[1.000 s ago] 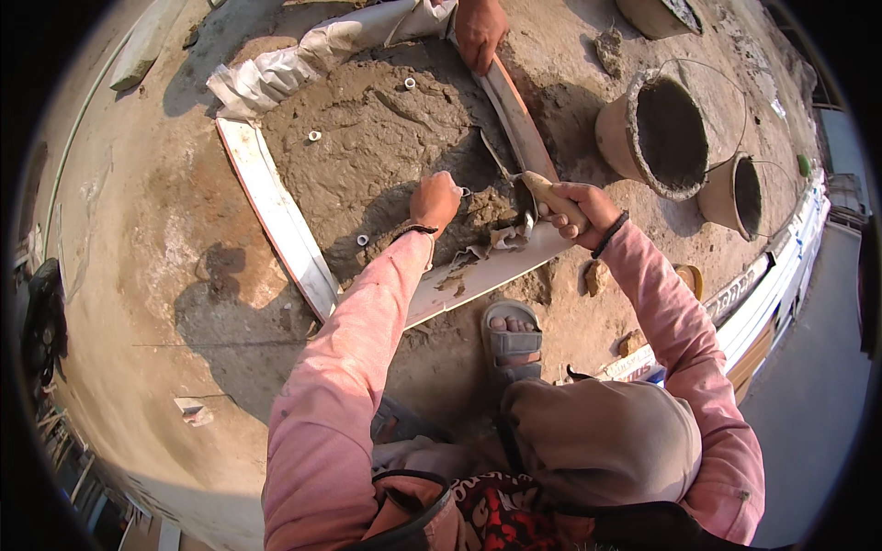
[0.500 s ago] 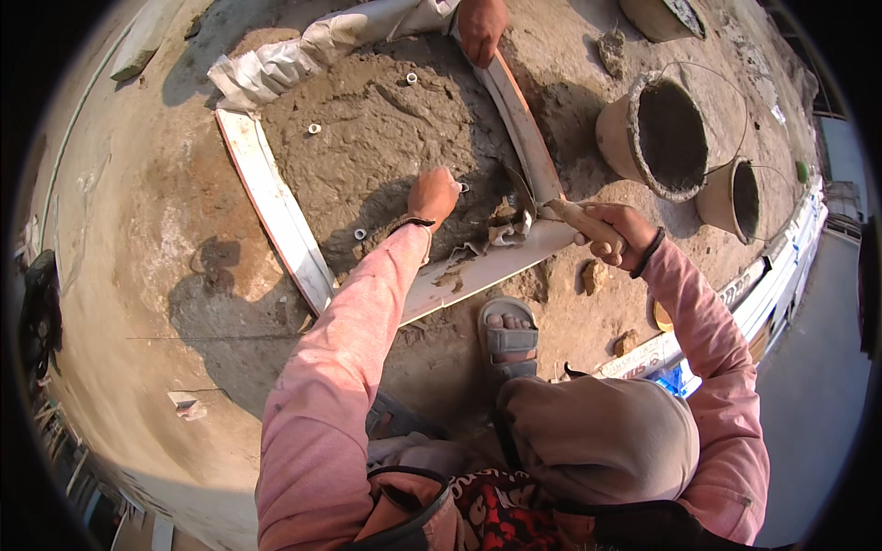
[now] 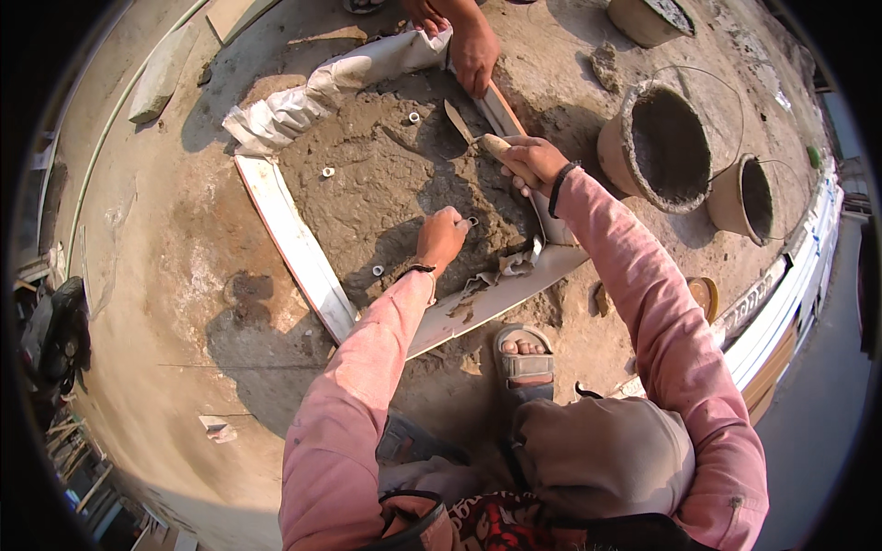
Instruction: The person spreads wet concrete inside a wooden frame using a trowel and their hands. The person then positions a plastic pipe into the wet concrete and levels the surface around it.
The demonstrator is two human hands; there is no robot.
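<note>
Wet grey concrete (image 3: 340, 207) fills a low, four-sided form of boards (image 3: 285, 230), with several short white pipe stubs (image 3: 328, 173) poking out of it. My left hand (image 3: 443, 239) is closed low over the concrete, its fingers at another white pipe end (image 3: 472, 222). In my right hand (image 3: 540, 163) is the wooden handle of a trowel (image 3: 455, 130); its curved metal blade is over the concrete near the far right side. Another person's hand (image 3: 474, 57) grips the far right corner of the form.
Crumpled pale sheeting (image 3: 340, 73) lines the far side. To the right stand a large mortar-caked bucket (image 3: 625, 151), a smaller bucket (image 3: 730, 207) and another container (image 3: 634, 23). My sandalled foot (image 3: 525, 363) is close to the near board. A stone block (image 3: 163, 78) lies far left.
My right hand has carried the trowel away from the near right corner, farther off and to the left, over the concrete. My left hand stays at the same pipe end. The view has shifted slightly.
</note>
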